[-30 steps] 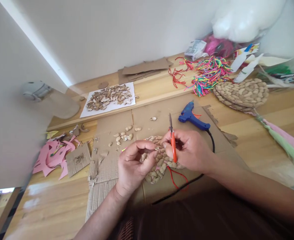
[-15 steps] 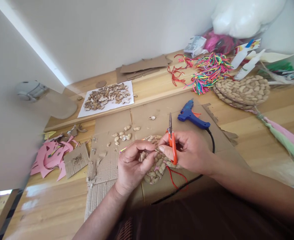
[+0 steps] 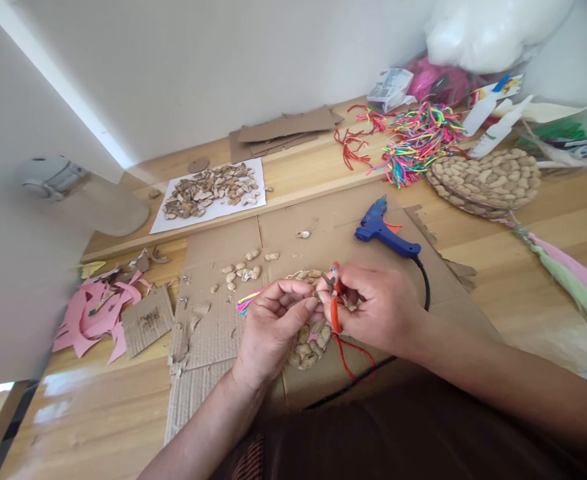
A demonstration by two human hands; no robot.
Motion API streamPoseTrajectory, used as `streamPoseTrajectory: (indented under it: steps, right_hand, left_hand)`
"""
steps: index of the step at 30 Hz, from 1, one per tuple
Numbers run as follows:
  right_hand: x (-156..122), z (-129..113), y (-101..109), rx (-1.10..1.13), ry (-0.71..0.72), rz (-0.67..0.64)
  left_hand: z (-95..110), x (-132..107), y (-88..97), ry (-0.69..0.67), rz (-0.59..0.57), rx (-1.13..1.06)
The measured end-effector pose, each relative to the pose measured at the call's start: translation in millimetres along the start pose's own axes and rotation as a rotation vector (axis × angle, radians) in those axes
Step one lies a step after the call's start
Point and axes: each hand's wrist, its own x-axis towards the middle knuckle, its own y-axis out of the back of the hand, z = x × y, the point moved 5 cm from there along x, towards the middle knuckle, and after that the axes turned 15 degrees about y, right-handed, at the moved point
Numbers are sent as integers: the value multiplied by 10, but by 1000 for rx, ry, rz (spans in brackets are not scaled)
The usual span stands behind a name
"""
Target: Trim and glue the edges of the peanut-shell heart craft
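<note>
Orange-handled scissors (image 3: 335,313) are held in my right hand (image 3: 380,310), their blades foreshortened near my fingertips. My left hand (image 3: 273,327) pinches with thumb and forefinger close to the blades. The small thing in that pinch is too hidden to make out. Below both hands lies a peanut-shell-covered craft piece (image 3: 310,350), partly covered by them, with a red cord (image 3: 346,353) trailing from it. A multicoloured tassel (image 3: 247,303) shows beside my left hand. Several loose peanut shells (image 3: 243,270) lie on the cardboard (image 3: 213,333) to the left.
A blue glue gun (image 3: 386,230) lies beyond my right hand, its black cable looping close. Further back are shell pieces on white paper (image 3: 213,190), colourful yarn (image 3: 416,143), glue bottles (image 3: 498,130) and a finished peanut-covered disc (image 3: 486,180). Pink scraps (image 3: 93,313) lie left.
The scissors have tipped from upright to pointing toward my left fingertips. My left hand has shifted slightly, and more of the tassel shows.
</note>
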Motion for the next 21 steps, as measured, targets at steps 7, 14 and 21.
streamPoseTrajectory:
  steps: [7,14,21]
  right_hand:
    - [-16,63,-62,134,-169,-67]
    - [-23,72,-68,212,-228,-57]
    - [-18,81,-53,163,-207,-34]
  left_hand:
    - [0,12,-12,19,2,-48]
    - [-27,36,-3,13,-3,-48]
    - [-57,23,11,29,-8,-85]
